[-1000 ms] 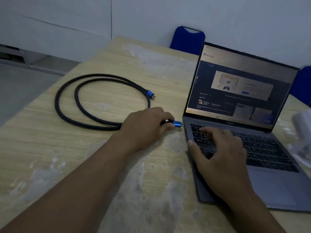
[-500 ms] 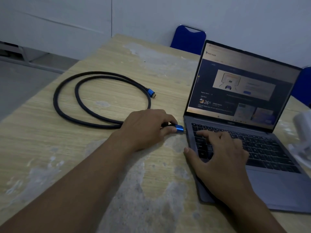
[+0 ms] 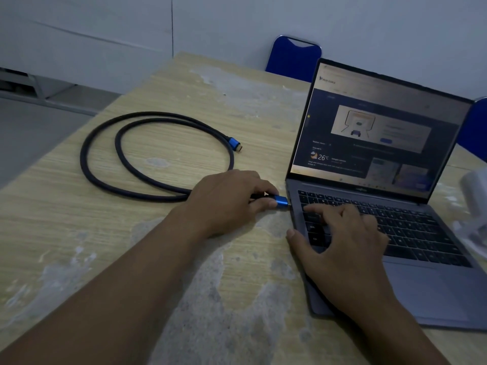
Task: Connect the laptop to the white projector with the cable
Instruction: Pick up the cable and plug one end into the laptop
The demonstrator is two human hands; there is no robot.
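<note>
We look down at a pale wood-grain surface (image 3: 163, 246) with worn grey patches. At three o'clock sits an open grey laptop (image 3: 395, 233), its screen lit. At nine to ten o'clock a thick black braided cable (image 3: 102, 133) lies coiled in two loose loops on the surface. Its free end, a blue metal plug (image 3: 233, 143), rests near the centre, well apart from the laptop.

Our left hand (image 3: 224, 201) holds the cable's other blue metal plug (image 3: 280, 202), with its fingers (image 3: 263, 204) pinched together on the black collar just behind the blue shell. The plug tip is right at the laptop's left edge; we cannot tell whether it is seated in a port. Our right hand (image 3: 340, 241) lies spread on the keyboard, fingers apart and gripping nothing, pressing down as if to steady the machine.

At the far three o'clock edge a white object (image 3: 474, 196) is partly cut off and blurred; we judge it may be the white projector.

We judge the cable light but springy, likely to hold its coil and tug sideways. The plug shell is rigid and smooth, so the best hold is on its flat sides near the collar, pushing straight in. The thin laptop would likely slide unless braced.
</note>
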